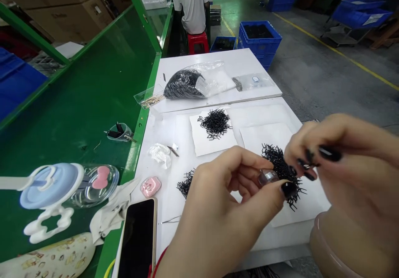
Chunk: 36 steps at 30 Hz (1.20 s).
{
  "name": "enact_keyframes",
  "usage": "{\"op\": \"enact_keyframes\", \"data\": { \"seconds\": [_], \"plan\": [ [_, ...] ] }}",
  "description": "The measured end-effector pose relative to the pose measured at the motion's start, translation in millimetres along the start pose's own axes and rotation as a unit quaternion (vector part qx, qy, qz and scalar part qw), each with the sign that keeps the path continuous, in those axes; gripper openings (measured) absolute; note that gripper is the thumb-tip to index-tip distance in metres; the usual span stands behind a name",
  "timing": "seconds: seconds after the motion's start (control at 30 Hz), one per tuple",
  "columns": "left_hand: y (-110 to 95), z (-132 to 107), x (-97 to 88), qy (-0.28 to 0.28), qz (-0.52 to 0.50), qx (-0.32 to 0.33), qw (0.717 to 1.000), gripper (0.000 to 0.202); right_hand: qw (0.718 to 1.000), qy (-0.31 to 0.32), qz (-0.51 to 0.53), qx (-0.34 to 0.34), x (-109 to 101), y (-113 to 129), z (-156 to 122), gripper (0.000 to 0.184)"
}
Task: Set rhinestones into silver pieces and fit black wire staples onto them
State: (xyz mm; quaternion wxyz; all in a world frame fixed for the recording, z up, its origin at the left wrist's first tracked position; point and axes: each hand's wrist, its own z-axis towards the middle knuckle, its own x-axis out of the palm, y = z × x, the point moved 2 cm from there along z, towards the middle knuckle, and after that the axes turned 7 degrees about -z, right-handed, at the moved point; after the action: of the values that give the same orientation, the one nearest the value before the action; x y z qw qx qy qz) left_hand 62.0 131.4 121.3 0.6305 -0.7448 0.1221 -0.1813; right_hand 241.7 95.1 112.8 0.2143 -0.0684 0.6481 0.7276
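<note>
Between thumb and fingers, my left hand (pixel 230 203) grips a small clear rounded piece (pixel 268 177). My right hand (pixel 336 157) is just right of it, its fingertips pinched together. Something tiny and dark may be between them, but blur and dark nails hide what it is. Below and behind both hands lies a pile of small black bent pieces (pixel 277 161) on white paper. A second pile of black bent pieces (pixel 215 123) sits farther back, and a third pile (pixel 185 184) is partly covered by my left hand.
Left of the hands are a phone (pixel 137 236), tweezers (pixel 170 220), a pink case (pixel 151 186) and crumpled tissue (pixel 160 155). A plastic bag of black pieces (pixel 185 84) lies at the back. A bottle (pixel 93 184) rests on the green surface. A person (pixel 191 6) sits ahead.
</note>
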Motion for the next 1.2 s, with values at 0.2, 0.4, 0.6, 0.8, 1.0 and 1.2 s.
{"op": "enact_keyframes", "data": {
  "seconds": [0.2, 0.4, 0.6, 0.8, 1.0, 1.2],
  "plan": [
    [-1.4, 0.2, 3.2, 0.046, -0.054, -0.024, 0.997, 0.017, 0.997, 0.047, 0.004, 0.055, 16.2, 17.7, -5.5, 0.021],
    [-0.2, 3.6, -0.8, 0.035, -0.046, -0.015, 0.998, 0.013, 0.995, 0.084, 0.025, 0.043, 19.8, 20.0, -1.1, 0.027],
    [-3.4, 4.6, 0.2, 0.020, -0.031, 0.002, 0.999, 0.012, 0.992, 0.123, 0.020, -0.004, 23.4, 24.5, -3.1, 0.027],
    [-7.7, 0.7, -1.0, 0.004, -0.013, 0.049, 0.999, 0.013, 0.998, 0.063, 0.005, 0.013, 27.4, 18.7, -10.6, 0.028],
    [-7.8, 1.2, -0.1, 0.010, -0.016, 0.057, 0.998, 0.012, 0.996, 0.084, 0.015, 0.009, 26.5, 22.9, -11.4, 0.030],
    [-9.1, -3.1, 3.3, -0.007, 0.008, 0.067, 0.998, 0.011, 0.994, 0.103, -0.020, -0.009, 27.2, 22.5, -14.4, 0.033]
  ]
}}
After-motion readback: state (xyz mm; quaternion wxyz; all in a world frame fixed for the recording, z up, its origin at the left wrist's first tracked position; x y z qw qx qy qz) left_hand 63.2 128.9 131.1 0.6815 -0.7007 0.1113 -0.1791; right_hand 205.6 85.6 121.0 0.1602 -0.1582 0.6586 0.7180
